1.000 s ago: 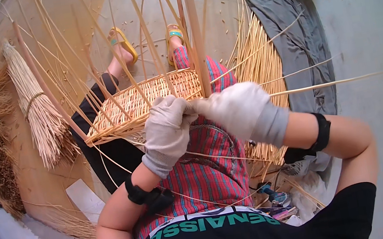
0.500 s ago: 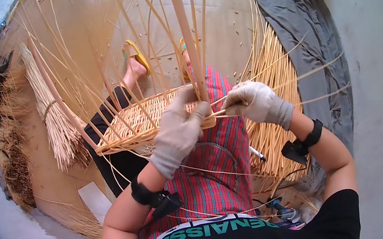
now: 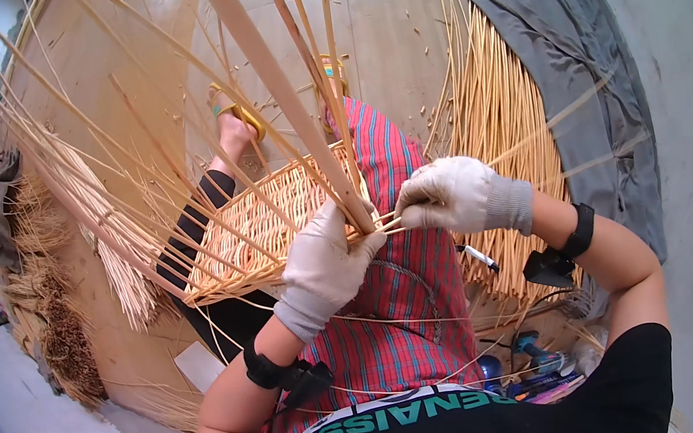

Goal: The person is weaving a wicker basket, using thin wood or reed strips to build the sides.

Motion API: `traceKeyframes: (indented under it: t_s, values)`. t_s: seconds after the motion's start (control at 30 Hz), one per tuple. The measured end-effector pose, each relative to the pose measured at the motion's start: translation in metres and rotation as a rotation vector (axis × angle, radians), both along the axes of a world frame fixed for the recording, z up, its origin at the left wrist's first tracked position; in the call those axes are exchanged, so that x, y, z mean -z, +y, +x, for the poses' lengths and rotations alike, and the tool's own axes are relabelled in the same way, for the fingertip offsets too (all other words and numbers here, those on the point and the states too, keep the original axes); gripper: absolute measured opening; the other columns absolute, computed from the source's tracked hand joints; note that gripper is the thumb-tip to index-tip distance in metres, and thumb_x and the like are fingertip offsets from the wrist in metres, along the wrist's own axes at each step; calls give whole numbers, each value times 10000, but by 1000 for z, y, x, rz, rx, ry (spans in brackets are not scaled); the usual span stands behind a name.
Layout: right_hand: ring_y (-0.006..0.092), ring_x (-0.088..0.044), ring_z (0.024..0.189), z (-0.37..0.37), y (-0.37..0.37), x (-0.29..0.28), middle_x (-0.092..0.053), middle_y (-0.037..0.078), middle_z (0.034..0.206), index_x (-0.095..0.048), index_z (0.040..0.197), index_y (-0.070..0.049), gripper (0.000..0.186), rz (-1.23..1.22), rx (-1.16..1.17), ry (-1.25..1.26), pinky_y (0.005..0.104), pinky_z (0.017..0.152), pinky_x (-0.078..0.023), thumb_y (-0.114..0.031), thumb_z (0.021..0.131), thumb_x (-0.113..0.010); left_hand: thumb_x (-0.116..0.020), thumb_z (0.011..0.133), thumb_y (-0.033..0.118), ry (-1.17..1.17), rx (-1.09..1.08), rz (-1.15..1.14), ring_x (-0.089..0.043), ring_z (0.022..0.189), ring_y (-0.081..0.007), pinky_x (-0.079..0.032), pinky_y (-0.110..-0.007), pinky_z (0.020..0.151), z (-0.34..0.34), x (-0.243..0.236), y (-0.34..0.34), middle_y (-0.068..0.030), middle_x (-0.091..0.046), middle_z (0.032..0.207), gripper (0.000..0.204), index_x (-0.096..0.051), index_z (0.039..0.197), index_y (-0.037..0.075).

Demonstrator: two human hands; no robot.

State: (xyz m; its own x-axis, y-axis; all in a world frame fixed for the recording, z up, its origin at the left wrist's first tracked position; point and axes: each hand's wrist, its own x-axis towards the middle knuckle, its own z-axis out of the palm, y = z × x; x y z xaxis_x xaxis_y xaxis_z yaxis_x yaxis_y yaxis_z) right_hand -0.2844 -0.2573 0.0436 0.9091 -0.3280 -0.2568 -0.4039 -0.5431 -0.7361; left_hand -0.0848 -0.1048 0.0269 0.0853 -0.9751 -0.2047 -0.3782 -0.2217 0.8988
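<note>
Two gloved hands work close together at the near right corner of a woven base (image 3: 245, 232), which lies across the person's lap between the dark trouser leg (image 3: 245, 319) and the red checked cloth (image 3: 390, 150). The left hand (image 3: 325, 261) is curled over that corner, its thumb laid along the edge toward the right and its fingers beside the foot of a thick post (image 3: 274, 74); some fingertips are hidden. Just beside it, the right hand (image 3: 457, 197) is closed, thumb and forefinger pinching thin pale strands (image 3: 390, 222) that run out from the corner. Pale strand ends reach beyond this hand over the bundle of rods (image 3: 503, 146) and the grey cloth (image 3: 565, 82).
</note>
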Motion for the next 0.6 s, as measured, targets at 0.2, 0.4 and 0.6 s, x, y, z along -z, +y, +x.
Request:
traceKeyframes:
  t_s: [0.2,0.4,0.6]
  values:
    - [310,-726,821,8,-12,0,-735,86,822,-751,974,-151,341,-206,-27,171,430,729,-559,-473,863,-775,-729,909,-67,72,-79,45,-648,972,-133,-575,-287,854,-8,4,4,-73,-633,1035,346,-556,1199,7]
    - [310,-706,986,50,-44,26,-718,94,909,-661,1089,-114,736,-449,-2,-43,448,957,-509,-585,576,-898,-693,922,-84,87,-137,31,-641,955,-131,-564,-279,835,-14,2,3,-65,-634,1025,318,-557,1194,8]
    - [326,-545,1301,69,-41,55,-611,83,1295,-644,1134,-112,859,-522,69,-332,525,1180,-349,-586,474,-924,-778,892,-10,0,-69,-50,-664,918,-144,-567,-312,840,0,-1,6,-74,-655,975,375,-561,1195,26]
